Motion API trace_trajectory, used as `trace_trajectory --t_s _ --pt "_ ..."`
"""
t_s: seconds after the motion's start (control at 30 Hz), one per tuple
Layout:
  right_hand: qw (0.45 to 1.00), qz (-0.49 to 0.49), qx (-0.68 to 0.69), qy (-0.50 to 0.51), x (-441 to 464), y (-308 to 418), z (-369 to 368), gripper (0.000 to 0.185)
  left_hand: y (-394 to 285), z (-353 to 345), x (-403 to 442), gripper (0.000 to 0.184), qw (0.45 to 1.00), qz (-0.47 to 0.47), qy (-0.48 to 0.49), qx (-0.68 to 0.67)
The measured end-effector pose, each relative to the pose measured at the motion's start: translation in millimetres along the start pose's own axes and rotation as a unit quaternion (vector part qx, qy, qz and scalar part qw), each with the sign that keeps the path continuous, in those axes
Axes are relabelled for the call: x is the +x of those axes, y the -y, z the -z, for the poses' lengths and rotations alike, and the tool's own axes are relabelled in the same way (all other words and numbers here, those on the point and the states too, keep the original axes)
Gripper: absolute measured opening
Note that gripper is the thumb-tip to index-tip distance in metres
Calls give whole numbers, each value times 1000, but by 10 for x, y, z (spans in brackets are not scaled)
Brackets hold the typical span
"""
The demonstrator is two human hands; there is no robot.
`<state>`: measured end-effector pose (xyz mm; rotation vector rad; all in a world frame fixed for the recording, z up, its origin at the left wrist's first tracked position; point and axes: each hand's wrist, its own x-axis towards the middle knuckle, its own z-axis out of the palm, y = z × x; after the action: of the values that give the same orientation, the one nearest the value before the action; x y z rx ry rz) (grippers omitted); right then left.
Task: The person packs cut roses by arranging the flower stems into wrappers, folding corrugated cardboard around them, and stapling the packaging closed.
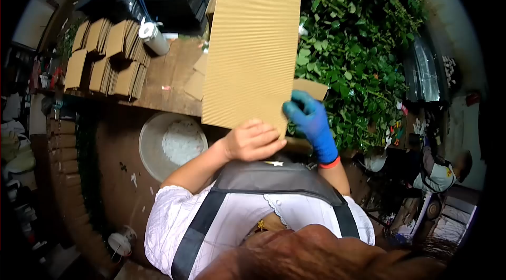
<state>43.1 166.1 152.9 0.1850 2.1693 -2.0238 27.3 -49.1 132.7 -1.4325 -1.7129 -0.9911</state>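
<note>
Round tub holding white bits; white bottle; person far right.

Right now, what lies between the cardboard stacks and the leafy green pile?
In the head view: wooden tabletop, a few smaller cardboard pieces, then the large ridged cardboard sheet.
</note>
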Motion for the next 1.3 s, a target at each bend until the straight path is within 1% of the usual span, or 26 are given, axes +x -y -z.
trace_trajectory --t_s 0.03,0.07,0.13,0.2,0.23,0.27,0.3,0.37,0.4,0.5,0.6,0.63,0.67,0.7,0.77,0.8,0.83,0.87,0.9,0.93,1.03,1.1,1.13,1.2,1.23,1.3 --pt "996 -20 -81 -40 6 -51 106 36 12 -67 -92 24 1000 22 3 9" --pt "994 -5 -85 -63 1 -191 225 32 65 -60 -346 27 990 125 56 25" --pt "993 9 -70 -94 -23 -519 466 29 202 -124 -481 33 942 302 -5 147" --pt "993 -28 -51 -101 -53 -969 750 28 326 -327 -604 32 880 447 -49 153" --pt "994 -50 -31 -93 -75 -1122 858 27 371 -465 -895 30 856 514 17 52" --pt "991 -68 -64 -99 -103 -1264 935 27 404 -587 -1092 29 740 645 67 -176" --pt "977 -118 -165 -66 -117 -1279 1011 29 397 -754 -1258 30 726 653 61 -207" --pt "911 -208 -357 3 -133 -1182 1116 34 427 -896 -1324 33 712 665 94 -204" --pt "832 -211 -511 47 -167 -1077 1124 40 499 -984 -1423 34 713 662 122 -195" --pt "828 -173 -526 91 -95 -829 971 36 685 -1128 -1535 39 715 649 191 -179" --pt "879 39 -450 155 113 -1198 757 26 801 -1126 -1496 40 695 640 312 -103" --pt "878 87 -428 198 188 -1335 686 24 821 -1060 -1393 39 691 624 361 -57" --pt "852 89 -460 231 256 -1490 636 24 842 -1019 -1291 39 684 606 406 -11" --pt "824 91 -493 264 314 -1583 609 25 822 -988 -1205 38 743 540 395 10" --pt "812 74 -511 271 354 -1597 577 26 672 -900 -1077 36 840 397 366 51" --pt "806 66 -519 276 364 -1599 553 27 610 -930 -1018 32 874 336 345 61" --pt "798 59 -532 279 363 -1595 530 27 567 -968 -946 26 877 294 379 27" --pt "788 53 -545 281 356 -1581 514 27 597 -1071 -979 26 922 197 334 3" --pt "778 48 -560 281 360 -1564 511 27 646 -1169 -1009 30 954 97 284 -21" --pt "788 56 -544 282 360 -1582 519 27 662 -1227 -1034 51 938 67 340 14" --pt "800 53 -516 303 340 -1557 573 27 563 -1397 -1310 66 902 190 388 -1" --pt "786 19 -517 338 309 -1361 593 29 567 -1423 -1355 71 887 200 416 7" --pt "795 67 -489 352 292 -1206 571 34 556 -1400 -1329 71 887 195 418 18" --pt "826 246 -482 158 300 -628 394 34 555 -1399 -1343 69 867 203 454 15" --pt "819 330 -465 55 317 -412 281 34 538 -1411 -1379 67 880 198 432 18" --pt "782 336 -523 -25 508 -445 162 36 551 -1437 -1433 65 905 185 382 28"
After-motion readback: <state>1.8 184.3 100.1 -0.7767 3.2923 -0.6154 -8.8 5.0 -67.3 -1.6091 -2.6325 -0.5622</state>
